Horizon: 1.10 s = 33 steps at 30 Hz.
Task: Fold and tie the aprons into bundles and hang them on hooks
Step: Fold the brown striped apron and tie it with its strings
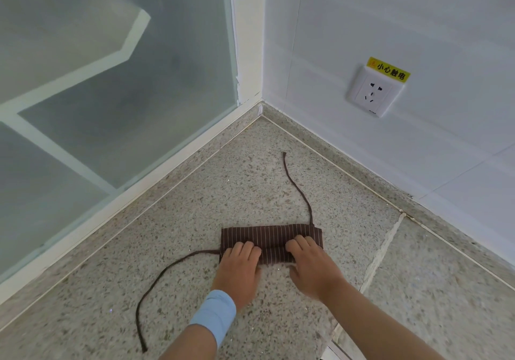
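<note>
Head view: the apron (271, 235) lies on the speckled stone desk (195, 206), near the corner where a frosted glass panel (111, 86) meets a white tiled wall (418, 25). It is already folded down to a narrow, flat, oblong strip of brown cloth with thin pale stripes, several layers thick.

The left hand (239, 265), with a light blue band at the wrist, and the right hand (312, 265) rest side by side on the strip's near half. Their fingers are laid over the cloth and press it down rather than clasping it. The thumbs are hidden.

The folding looks nearly done, perhaps with one last turn under way. The tying has not begun. One dark tie string (167, 267) trails loose from the left end and curves toward the near edge. The other string (302, 196) runs from the far right corner toward the wall. No hook shows here, so binding and hanging are both left to do.

The cloth looks thin, soft and matte, and the strings are slim cords. A white wall socket (374, 90) with a yellow label (388, 73) sits to the right.
</note>
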{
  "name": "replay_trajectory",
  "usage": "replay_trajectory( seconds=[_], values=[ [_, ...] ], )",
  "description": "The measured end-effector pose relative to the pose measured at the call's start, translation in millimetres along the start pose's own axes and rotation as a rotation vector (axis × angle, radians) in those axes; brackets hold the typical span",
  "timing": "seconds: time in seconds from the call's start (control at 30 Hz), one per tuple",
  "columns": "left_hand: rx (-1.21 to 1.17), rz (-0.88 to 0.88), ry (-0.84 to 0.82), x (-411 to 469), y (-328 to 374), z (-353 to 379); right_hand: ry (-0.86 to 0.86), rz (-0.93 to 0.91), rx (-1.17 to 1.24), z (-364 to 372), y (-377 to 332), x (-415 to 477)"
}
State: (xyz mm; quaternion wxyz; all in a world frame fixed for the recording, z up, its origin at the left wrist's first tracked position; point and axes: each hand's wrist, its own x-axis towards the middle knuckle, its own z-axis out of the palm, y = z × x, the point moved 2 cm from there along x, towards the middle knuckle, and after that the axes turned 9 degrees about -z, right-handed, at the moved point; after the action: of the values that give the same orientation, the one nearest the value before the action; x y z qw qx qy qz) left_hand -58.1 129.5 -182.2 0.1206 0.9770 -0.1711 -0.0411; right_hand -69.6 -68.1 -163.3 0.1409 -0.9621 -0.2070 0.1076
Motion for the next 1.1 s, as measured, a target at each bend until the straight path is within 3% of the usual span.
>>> replay_trajectory(
  seconds=[0.23, 0.47, 0.73, 0.9, 0.97, 1.1],
  values=[
    [-0.105, -0.008, -0.028, 4.5, -21.9, -12.2, -0.047, -0.025, -0.148, -8.3, 9.9, 1.5],
    [-0.106, 0.045, -0.033, 15.3, -33.5, -10.5, -0.046, 0.011, -0.104, -13.4, 18.6, 3.8],
    [-0.271, -0.252, -0.154, 41.8, -27.4, -22.6, -0.094, 0.094, -0.081, -26.7, 30.1, 31.0],
    [0.017, -0.502, -0.055, 63.4, -14.6, -37.8, -0.150, 0.186, -0.272, -35.9, 29.6, 45.9],
    [0.089, -0.445, 0.008, 69.2, -4.5, -36.1, -0.135, 0.202, -0.386, -42.3, 28.0, 50.0],
    [0.055, -0.021, -0.005, 64.7, 9.8, -8.5, -0.133, 0.137, -0.336, -43.6, 18.2, 61.9]
  ],
)
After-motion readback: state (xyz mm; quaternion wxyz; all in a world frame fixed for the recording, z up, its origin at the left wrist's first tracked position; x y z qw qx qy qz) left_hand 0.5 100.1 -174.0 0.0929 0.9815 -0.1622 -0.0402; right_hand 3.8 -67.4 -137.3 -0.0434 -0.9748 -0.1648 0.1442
